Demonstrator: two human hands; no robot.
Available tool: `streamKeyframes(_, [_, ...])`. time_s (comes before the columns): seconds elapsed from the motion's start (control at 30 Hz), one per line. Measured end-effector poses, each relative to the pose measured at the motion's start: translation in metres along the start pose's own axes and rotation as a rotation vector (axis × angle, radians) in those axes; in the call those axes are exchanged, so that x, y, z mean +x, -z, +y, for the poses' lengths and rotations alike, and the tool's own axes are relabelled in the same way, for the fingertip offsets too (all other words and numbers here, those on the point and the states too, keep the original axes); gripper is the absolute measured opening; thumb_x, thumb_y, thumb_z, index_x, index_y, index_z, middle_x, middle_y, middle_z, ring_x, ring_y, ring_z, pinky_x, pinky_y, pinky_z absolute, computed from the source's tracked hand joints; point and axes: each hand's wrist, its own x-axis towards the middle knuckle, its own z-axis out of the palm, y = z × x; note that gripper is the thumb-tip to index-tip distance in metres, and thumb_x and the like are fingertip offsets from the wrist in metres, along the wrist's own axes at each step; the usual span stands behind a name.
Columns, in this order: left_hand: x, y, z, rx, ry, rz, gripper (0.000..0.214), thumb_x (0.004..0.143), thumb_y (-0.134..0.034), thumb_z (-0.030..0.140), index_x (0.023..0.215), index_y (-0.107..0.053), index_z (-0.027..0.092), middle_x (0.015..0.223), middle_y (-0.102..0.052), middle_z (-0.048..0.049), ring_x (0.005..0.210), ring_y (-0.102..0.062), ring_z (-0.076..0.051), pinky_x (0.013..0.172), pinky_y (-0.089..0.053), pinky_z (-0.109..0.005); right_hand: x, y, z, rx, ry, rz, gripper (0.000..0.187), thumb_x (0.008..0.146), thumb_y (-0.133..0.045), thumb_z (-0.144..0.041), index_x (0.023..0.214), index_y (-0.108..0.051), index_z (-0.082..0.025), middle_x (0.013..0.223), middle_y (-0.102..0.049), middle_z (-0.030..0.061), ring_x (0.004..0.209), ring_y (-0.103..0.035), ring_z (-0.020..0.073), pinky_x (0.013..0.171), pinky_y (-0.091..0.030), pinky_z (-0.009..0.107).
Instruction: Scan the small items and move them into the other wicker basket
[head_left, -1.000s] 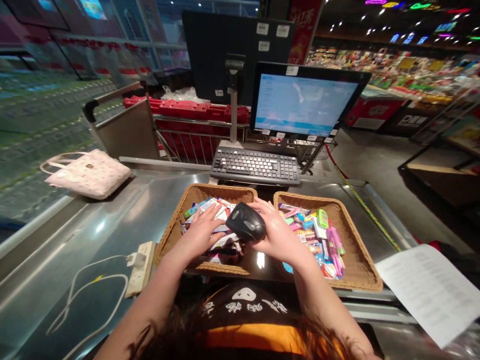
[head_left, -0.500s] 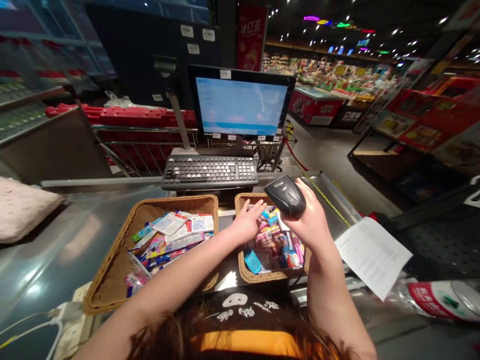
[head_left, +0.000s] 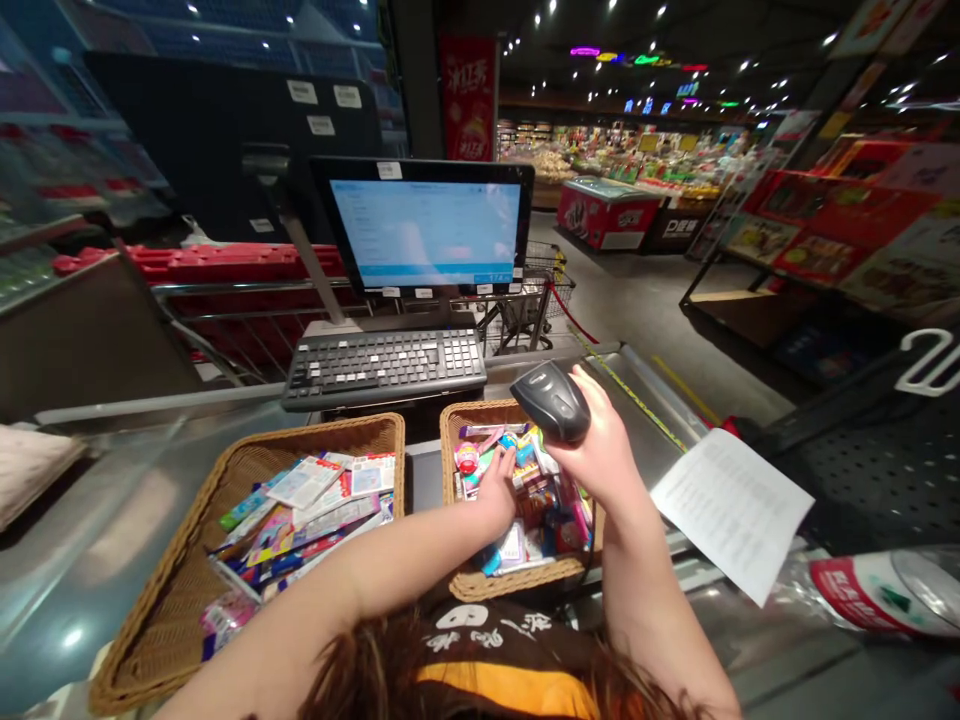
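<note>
My right hand (head_left: 598, 445) is wrapped around a black handheld barcode scanner (head_left: 552, 400), held above the far right part of the smaller wicker basket (head_left: 517, 583). Inside that basket lies a mixed pile of small wrapped sweets (head_left: 541, 500). My left hand (head_left: 496, 492) reaches into the pile, fingers extended and resting among the packets; nothing shows in its grasp. To the left, a larger wicker basket (head_left: 154, 590) holds flat, colourful snack packets (head_left: 315, 520), some with white backs facing up.
Behind the baskets stand a keyboard (head_left: 390, 362) and a lit monitor (head_left: 431, 230). A printed paper sheet (head_left: 735, 510) and a bottle with a red label (head_left: 877, 590) lie at right. A pale cushion-like item (head_left: 34, 470) rests on the metal counter at left.
My left hand has moved from the basket's far left rim down into the sweets. The scanner stays in my right hand above the basket. The whole view has shifted slightly.
</note>
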Motion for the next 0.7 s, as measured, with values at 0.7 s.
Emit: streamKeyframes(0.7, [-0.033, 0.091, -0.055, -0.279, 0.073, 0.262, 0.009, 0.079, -0.065, 0.021, 0.083, -0.073, 0.019, 0.137, -0.061, -0.0107, 0.142, -0.039, -0.033, 0.119, -0.012, -0.064, -0.012, 0.003, 0.002, 0.005, -0.062, 0.090, 0.054, 0.072, -0.068, -0.028, 0.123, -0.058, -0.017, 0.128, -0.063, 0.0153, 0.138, -0.044, 0.0366, 0.114, -0.036, 0.058])
